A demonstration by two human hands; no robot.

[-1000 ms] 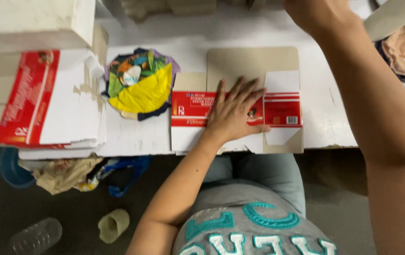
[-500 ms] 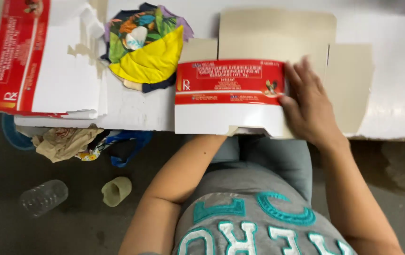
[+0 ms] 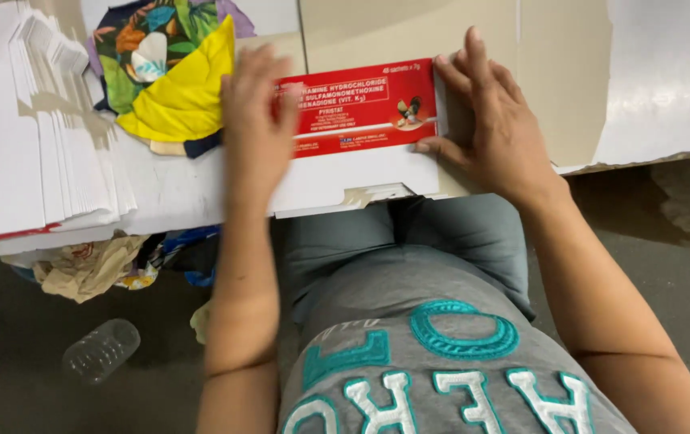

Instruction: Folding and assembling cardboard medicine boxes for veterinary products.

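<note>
A flattened red-and-white carton (image 3: 361,133) is being pressed against the white surface (image 3: 168,193) at its near edge, directly in front of the person. The left hand (image 3: 256,120) is being laid flat, palm down with fingers stretched, over the carton's left end; the hand is slightly blurred. The right hand (image 3: 494,120) is being spread open on the carton's right end, its fingertips touching the edge of the red panel and the brown cardboard flap (image 3: 554,72) beside it. Nothing is being clenched by either hand. A stack of flat white cartons (image 3: 47,128) is lying to the left, with a bundle of colourful cloth (image 3: 172,72) between stack and carton. A clear plastic bottle (image 3: 102,350) is lying on the floor (image 3: 7,354) below.
</note>
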